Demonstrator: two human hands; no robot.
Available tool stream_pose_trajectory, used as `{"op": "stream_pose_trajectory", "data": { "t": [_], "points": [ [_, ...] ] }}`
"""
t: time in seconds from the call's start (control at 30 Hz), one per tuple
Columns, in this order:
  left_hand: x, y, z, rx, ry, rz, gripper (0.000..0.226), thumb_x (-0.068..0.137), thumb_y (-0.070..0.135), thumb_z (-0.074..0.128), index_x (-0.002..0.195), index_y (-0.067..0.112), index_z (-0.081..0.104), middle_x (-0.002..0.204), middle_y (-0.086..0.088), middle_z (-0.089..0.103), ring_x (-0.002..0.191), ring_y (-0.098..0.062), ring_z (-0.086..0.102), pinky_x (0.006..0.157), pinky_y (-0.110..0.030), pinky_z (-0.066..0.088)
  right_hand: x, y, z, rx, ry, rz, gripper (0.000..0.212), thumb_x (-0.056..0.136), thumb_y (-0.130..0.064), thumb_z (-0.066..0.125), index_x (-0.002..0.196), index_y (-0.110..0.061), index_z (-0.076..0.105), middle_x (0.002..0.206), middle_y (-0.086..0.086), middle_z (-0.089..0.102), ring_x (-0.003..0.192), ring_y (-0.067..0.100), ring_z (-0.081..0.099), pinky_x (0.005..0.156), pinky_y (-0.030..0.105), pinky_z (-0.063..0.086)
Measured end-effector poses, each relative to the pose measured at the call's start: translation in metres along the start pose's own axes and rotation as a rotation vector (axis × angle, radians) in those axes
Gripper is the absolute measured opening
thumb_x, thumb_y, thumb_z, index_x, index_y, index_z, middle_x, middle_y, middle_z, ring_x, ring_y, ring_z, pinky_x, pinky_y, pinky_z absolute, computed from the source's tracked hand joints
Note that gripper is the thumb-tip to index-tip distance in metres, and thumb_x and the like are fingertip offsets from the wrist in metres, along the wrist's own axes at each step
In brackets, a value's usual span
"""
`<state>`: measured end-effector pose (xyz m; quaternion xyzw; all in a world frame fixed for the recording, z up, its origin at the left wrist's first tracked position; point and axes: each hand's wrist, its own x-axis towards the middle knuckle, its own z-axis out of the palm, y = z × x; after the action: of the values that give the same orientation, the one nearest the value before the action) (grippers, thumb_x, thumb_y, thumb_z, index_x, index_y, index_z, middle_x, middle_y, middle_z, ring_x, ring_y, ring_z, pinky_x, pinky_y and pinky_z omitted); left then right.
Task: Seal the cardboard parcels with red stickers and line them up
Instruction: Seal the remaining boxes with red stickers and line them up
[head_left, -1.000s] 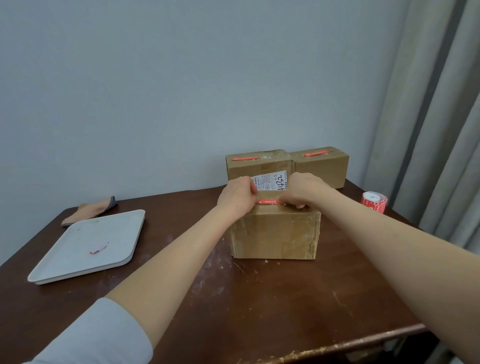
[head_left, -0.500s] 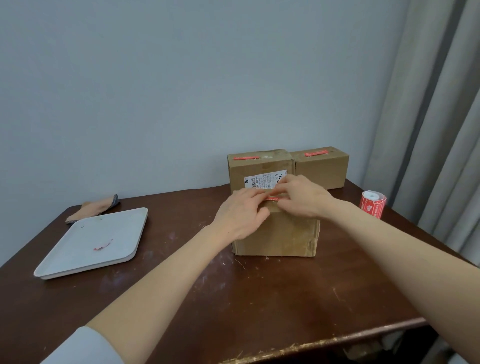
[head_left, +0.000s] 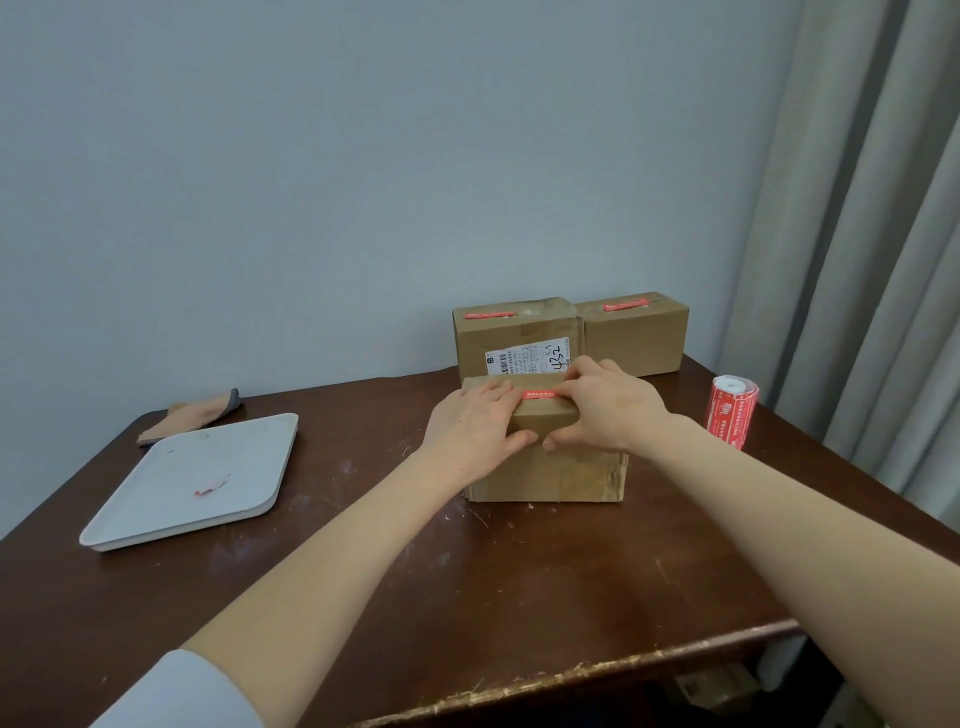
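Spread apart, left hand (head_left: 475, 428) and right hand (head_left: 615, 410) flatly press red sticker (head_left: 540, 394) onto parcel (head_left: 550, 473).

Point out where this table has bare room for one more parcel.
Bare wood lies between the white tray and the front parcel, and farther back between the cloth and the labelled parcel. The back right is crowded: the labelled parcel, the plain parcel beside it and the sticker roll. The left hand and right hand press on the front parcel.

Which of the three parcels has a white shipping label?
The rear left parcel: label on its near face. The front parcel and the rear right parcel show none.
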<state>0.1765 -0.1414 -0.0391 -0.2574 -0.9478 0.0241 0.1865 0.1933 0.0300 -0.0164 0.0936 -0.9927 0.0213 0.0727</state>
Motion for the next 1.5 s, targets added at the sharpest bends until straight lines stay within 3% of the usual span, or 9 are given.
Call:
{"op": "stream_pose_trajectory", "data": {
  "t": [0.33,0.47,0.7,1.07,1.5],
  "points": [
    [-0.001,0.003,-0.002,-0.042,0.053,-0.064,0.056,0.088,0.055,0.051,0.134,0.024,0.043,0.134,0.004,0.051,0.127,-0.015,0.041,0.093,-0.03,0.042,-0.003,-0.001,0.0,0.01,0.05,0.042,0.074,0.068,-0.071,0.066,0.125,-0.023,0.058,0.123,-0.002,0.048,0.113,0.019,0.045,0.081,0.034,0.045],
    [-0.002,0.004,0.001,-0.012,0.096,-0.035,0.06,0.087,0.056,0.052,0.138,0.026,0.04,0.134,0.001,0.047,0.125,-0.018,0.039,0.095,-0.031,0.04,-0.004,-0.004,-0.002,-0.016,0.068,-0.006,0.075,0.075,-0.065,0.065,0.141,-0.039,0.038,0.129,0.0,0.046,0.12,0.023,0.043,0.088,0.037,0.045],
    [-0.002,0.004,0.006,-0.074,0.079,-0.043,0.054,0.088,0.051,0.052,0.138,0.031,0.042,0.132,0.004,0.046,0.126,-0.018,0.036,0.095,-0.03,0.038,-0.009,-0.01,0.004,-0.055,0.104,-0.04,0.059,0.085,-0.059,0.056,0.14,-0.044,0.041,0.126,0.003,0.045,0.12,0.024,0.041,0.095,0.035,0.037],
    [-0.006,-0.001,0.0,-0.148,0.063,-0.11,0.061,0.081,0.055,0.061,0.131,0.022,0.051,0.124,0.002,0.047,0.118,-0.014,0.041,0.089,-0.03,0.045,-0.012,0.001,-0.004,0.053,0.075,0.054,0.066,0.07,-0.064,0.071,0.117,-0.019,0.063,0.112,-0.002,0.048,0.108,0.018,0.045,0.079,0.033,0.045],
    [-0.004,-0.007,-0.005,-0.129,0.02,-0.131,0.062,0.079,0.058,0.061,0.122,0.013,0.056,0.121,0.001,0.051,0.11,-0.015,0.047,0.089,-0.029,0.044,-0.012,0.002,-0.007,0.069,0.046,0.06,0.066,0.071,-0.063,0.071,0.119,-0.019,0.062,0.112,-0.001,0.047,0.108,0.018,0.045,0.08,0.032,0.043]
  ]
}}
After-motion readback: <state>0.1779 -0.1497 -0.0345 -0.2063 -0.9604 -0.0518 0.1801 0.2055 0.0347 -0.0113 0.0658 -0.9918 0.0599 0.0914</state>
